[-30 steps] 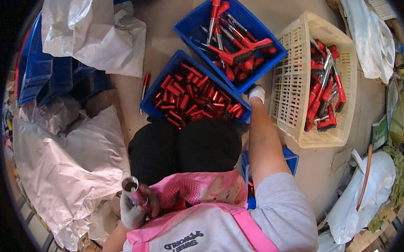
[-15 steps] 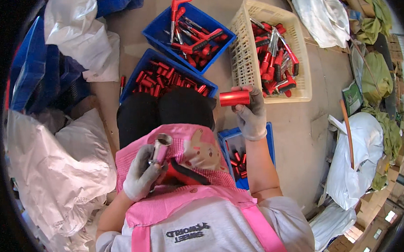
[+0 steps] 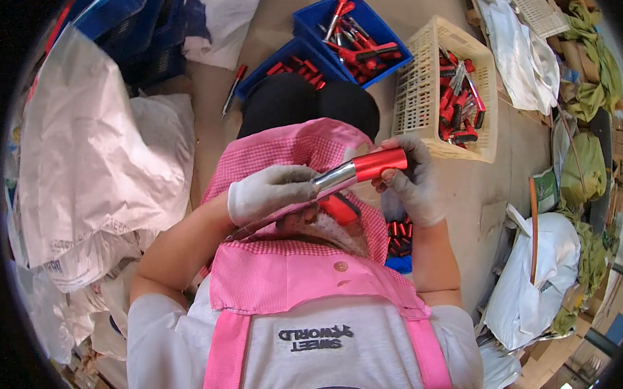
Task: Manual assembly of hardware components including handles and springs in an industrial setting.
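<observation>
A smooth, dull floor spreads beneath me, a wrinkled white sack slumped to my left and a cream plastic crate with latticed walls standing ahead to my right. Over my pink checked apron, my gloved left hand is closed around a shiny, round metal tube. My right hand, in a greyish knit glove, grasps a glossy red sleeve by its outer end. Sleeve and tube meet in one slanting line above my lap; how far they overlap, I cannot tell.
</observation>
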`<state>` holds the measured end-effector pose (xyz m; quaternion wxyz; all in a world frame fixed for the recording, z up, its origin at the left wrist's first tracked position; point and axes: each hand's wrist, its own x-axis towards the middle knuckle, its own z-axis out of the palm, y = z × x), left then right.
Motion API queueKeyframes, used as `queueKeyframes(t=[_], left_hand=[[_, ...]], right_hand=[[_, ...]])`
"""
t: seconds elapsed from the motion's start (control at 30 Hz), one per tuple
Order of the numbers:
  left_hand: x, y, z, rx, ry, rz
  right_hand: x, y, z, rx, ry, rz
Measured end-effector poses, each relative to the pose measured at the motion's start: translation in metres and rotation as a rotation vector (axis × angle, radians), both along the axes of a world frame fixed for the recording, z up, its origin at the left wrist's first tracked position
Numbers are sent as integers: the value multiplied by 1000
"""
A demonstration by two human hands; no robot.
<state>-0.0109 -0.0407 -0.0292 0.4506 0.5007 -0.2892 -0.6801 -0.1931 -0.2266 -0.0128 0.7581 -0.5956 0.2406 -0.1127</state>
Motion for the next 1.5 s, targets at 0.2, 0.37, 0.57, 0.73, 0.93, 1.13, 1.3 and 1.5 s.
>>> queueKeyframes(t=[0.2, 0.37, 0.57, 0.73, 0.93, 1.13, 1.3, 1.5], left_hand=[[-1, 21, -3, -101, -384, -152], [-3, 29, -14, -181, -360, -133], [10, 29, -19, 116, 150, -165], [1, 28, -23, 24, 209, -89], [1, 26, -21, 149, 317, -44], [2, 22, -7, 197, 224, -50], [-3, 12, 3, 159, -88, -85], [-19, 15, -4, -123, -525, -138]], right_hand=[[10, 9, 23, -199, 285, 216], [6, 12, 7, -273, 367, 444], [10, 22, 5, -164, 20, 437], [13, 15, 3, -209, 389, 545], [13, 27, 4, -64, 134, 400], [11, 25, -3, -21, 123, 408], [10, 19, -4, -38, 173, 420], [8, 21, -3, -23, 183, 475]])
